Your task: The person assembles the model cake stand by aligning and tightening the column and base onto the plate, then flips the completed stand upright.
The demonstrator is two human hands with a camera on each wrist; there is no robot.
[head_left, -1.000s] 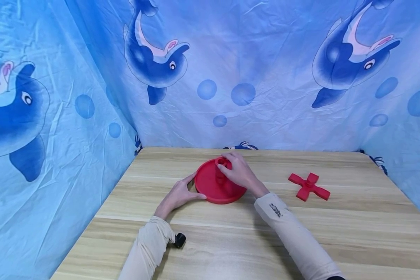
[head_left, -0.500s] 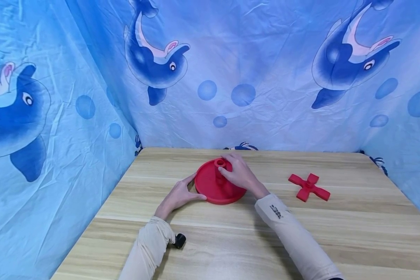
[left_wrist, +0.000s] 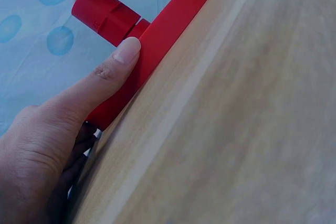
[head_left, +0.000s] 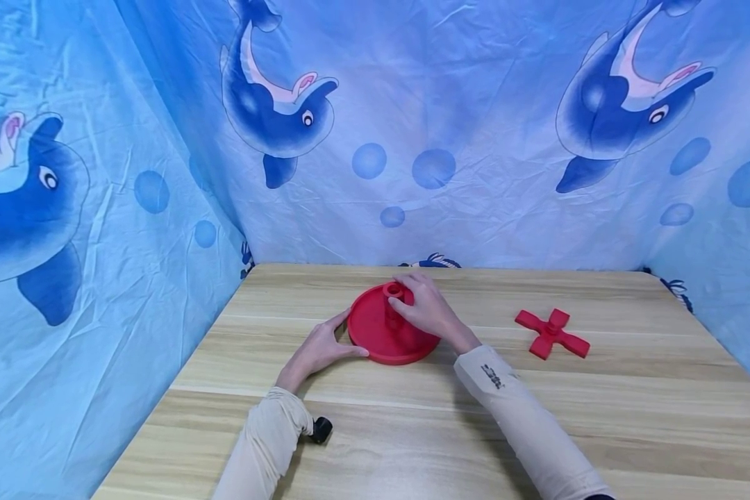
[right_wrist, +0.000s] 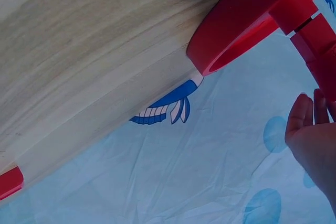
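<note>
Red post inside right grip, red dish beneath, edge in left grip

The beige left sleeve bears a black stub, the right sleeve dark print.

Left fingers: red dish blocks the way ahead, red post upright beyond. Right fingers: post at left; room rightward over tabletop up to red cross
</note>
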